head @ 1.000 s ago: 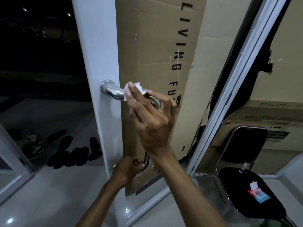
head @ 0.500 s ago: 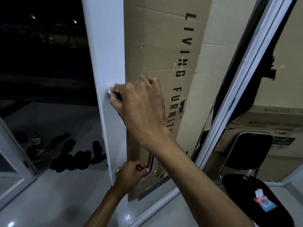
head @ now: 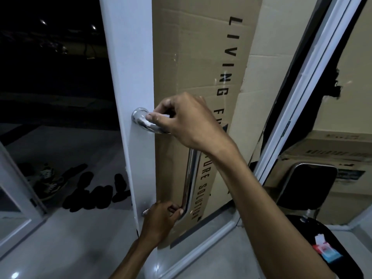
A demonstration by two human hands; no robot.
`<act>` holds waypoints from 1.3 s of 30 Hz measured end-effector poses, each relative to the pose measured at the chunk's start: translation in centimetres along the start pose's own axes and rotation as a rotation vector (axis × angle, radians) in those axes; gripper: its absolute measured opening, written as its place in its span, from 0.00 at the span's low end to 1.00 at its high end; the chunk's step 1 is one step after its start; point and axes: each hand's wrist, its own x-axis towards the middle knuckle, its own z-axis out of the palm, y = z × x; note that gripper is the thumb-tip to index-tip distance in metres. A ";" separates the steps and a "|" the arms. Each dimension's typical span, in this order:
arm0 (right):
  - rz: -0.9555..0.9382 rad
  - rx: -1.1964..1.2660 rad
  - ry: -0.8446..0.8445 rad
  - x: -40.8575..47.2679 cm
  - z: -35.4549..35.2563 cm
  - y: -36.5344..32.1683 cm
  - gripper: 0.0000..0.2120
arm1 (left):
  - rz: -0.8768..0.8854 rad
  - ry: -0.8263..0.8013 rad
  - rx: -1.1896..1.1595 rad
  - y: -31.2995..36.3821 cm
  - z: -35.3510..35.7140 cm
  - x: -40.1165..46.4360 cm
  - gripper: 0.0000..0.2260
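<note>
Shiny chrome pull handle [head: 190, 174], upright; curved ends fixed to the white door [head: 128, 57].

Black capital letters run down a tall sheet of brown cardboard [head: 201, 57] that stands behind the door glass. Each letter is turned on its side. From the top they spell LIVING, then FU. The letters after that are hidden behind the right hand [head: 193, 121]. Below the hand the print picks up again beside the chrome door handle [head: 191, 178], reading URE SOLUTION. A cardboard box [head: 332, 146] low on the right carries a line of dark print and a dark label, both too blurred to read. A red and blue packet [head: 327, 253] lying on the black chair seat [head: 326, 230] shows no legible wording.
</note>
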 end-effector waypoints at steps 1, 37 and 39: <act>-0.016 0.007 -0.033 0.1 -0.3 0.1 0.13 | -0.003 0.015 0.017 0.0 0.1 0.0 0.05; -0.315 0.898 -0.601 5.1 -0.4 11.6 0.15 | 0.061 1.151 0.212 20.3 -9.4 -0.7 0.21; -0.222 0.987 -0.642 5.1 0.2 12.3 0.17 | 0.033 1.168 0.208 20.6 -9.2 -0.8 0.20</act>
